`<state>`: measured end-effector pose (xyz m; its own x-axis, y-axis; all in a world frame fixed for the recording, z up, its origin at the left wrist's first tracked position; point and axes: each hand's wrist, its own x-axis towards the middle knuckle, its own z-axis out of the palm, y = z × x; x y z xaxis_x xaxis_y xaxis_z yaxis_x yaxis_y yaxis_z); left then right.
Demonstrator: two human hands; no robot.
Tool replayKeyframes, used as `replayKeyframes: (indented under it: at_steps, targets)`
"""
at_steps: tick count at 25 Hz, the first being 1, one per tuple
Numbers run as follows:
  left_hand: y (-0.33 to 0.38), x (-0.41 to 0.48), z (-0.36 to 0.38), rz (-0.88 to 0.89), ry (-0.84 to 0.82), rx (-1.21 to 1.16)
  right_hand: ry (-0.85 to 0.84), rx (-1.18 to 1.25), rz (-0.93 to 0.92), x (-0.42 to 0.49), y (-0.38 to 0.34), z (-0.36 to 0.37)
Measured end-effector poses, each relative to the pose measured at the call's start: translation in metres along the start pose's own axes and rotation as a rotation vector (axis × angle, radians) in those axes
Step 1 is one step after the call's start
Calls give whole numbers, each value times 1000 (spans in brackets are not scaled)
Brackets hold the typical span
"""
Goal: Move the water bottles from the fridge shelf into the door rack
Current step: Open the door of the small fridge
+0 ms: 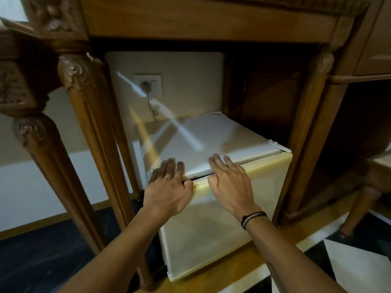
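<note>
A small white fridge [203,136] stands inside a wooden cabinet alcove. Its cream door [211,235] faces me, with only a thin dark gap along its top edge. My left hand [168,187] rests on the front left of the fridge top, fingers flat, thumb tucked at the gap above the door. My right hand [229,182] lies beside it across the top front edge, fingers spread, thumb near the gap. Neither hand holds anything. No water bottles or door rack show; the fridge interior is hidden.
Carved wooden columns [88,127] stand left of the fridge, and a cabinet post [306,132] stands right. A wall socket with a plug [148,84] sits behind the fridge. A dark and white tiled floor lies below. A wooden furniture leg [359,210] stands at far right.
</note>
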<state>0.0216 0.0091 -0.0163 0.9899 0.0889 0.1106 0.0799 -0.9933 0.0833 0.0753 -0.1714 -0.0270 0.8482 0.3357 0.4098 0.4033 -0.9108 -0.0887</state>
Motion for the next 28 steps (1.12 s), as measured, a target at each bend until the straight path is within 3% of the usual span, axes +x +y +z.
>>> replayKeyframes:
  at_steps: [2,4,8,10,13,16,23,28]
  targets:
    - [-3,1,-10,10,-118,-48,-24,9,-57,-17,8,-8]
    - [-6,-1,-14,34,-118,-61,-57,31,-119,-34,25,-19]
    - [-10,-15,14,64,143,48,-272,99,-228,-58,59,-51]
    - [-13,-17,31,74,244,114,-394,132,-204,-70,78,-66]
    - [-14,-10,44,57,446,169,-535,-14,-126,-86,107,-81]
    - [-9,4,43,45,451,154,-665,-160,-15,-100,137,-98]
    - [-1,11,46,30,488,136,-550,-237,-15,-138,186,-115]
    - [0,12,53,42,540,83,-573,-342,-37,-137,193,-119]
